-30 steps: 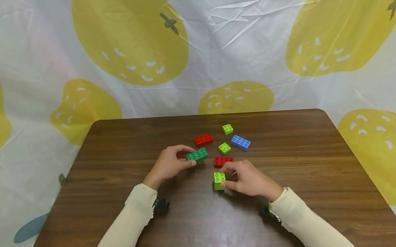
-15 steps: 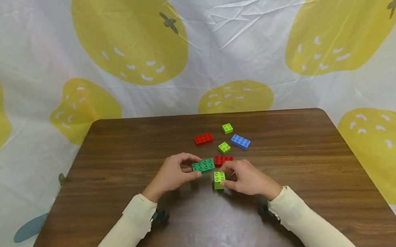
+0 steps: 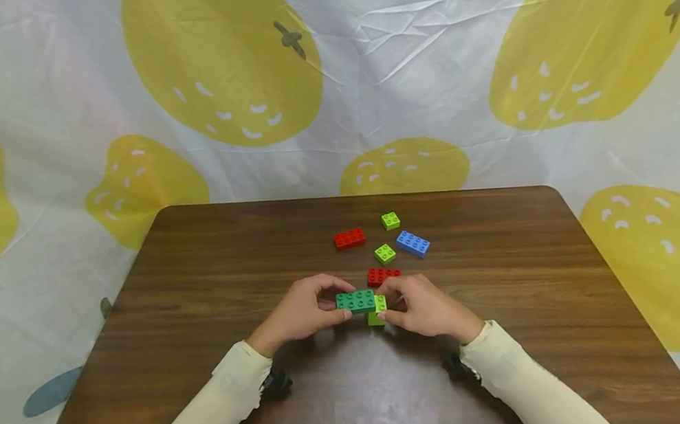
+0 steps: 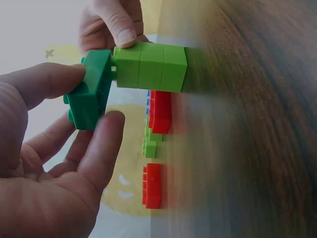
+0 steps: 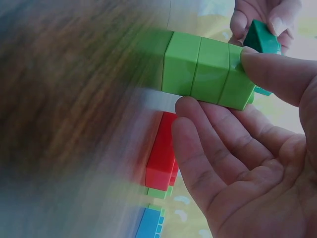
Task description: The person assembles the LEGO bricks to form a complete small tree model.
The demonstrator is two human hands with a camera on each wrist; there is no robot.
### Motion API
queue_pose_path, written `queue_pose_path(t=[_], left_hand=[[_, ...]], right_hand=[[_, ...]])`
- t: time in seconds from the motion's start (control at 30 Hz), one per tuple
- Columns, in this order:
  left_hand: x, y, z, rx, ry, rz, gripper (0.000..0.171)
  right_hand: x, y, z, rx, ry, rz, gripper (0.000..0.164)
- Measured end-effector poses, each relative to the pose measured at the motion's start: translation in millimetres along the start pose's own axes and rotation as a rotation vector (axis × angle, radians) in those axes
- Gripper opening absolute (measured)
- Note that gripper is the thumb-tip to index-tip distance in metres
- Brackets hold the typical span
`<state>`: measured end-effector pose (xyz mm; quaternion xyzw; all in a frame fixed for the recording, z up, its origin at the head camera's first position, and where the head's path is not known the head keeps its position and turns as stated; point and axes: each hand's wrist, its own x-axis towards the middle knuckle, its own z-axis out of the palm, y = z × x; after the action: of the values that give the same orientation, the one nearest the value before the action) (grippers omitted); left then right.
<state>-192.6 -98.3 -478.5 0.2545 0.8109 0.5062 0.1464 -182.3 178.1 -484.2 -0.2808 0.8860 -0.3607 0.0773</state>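
Any lettering on the bricks is too tiny for me to read, so I can't call a brand. The green brick [image 3: 354,302] is a glossy dark-green oblong with two rows of four round studs on top. The lime stack [image 4: 151,68] is three square bricks high, bright yellow-green, seams lined up neatly, studs facing up.

Left hand [image 3: 303,310] has the green brick pinched by its left end between thumb and fingers, up off the table [image 3: 220,252]. Right hand [image 3: 427,308] is holding the lime stack, thumb on one side and fingers on another, with the stack standing on the tabletop. So the green brick sits between the two hands, its right end over the stack's top and a bit tilted. Can't tell if it's clicked on at all.

Both are roughly midway between the table's left and right edges. Going toward the far edge: one red brick [image 3: 384,276] just past the stack, then a small lime brick [image 3: 384,254], a blue brick [image 3: 413,244] to its right, another red one off left, and a second small lime one closest to that edge.
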Motion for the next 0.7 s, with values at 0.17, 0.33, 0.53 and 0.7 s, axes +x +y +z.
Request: queue_pose_path(t=[0.17,0.33,0.53,0.7], left_hand=[[1.2,1.0,4.6,0.004,0.001,-0.012,0.039],[2.9,1.3,8.8,0.001,0.008,0.021,0.041],[5.5,-0.5,10.3,0.054,0.025,0.065,0.038],[6.7,2.3,11.5,0.104,0.024,0.068,0.037]], right_hand=[[-1,2,0,-0.006,-0.008,-0.002,0.026],[0,2,0,-0.019,-0.008,-0.010,0.024],[0,0,0,-0.032,-0.008,-0.012,0.022],[0,1,1,-0.056,-0.007,-0.017,0.023]])
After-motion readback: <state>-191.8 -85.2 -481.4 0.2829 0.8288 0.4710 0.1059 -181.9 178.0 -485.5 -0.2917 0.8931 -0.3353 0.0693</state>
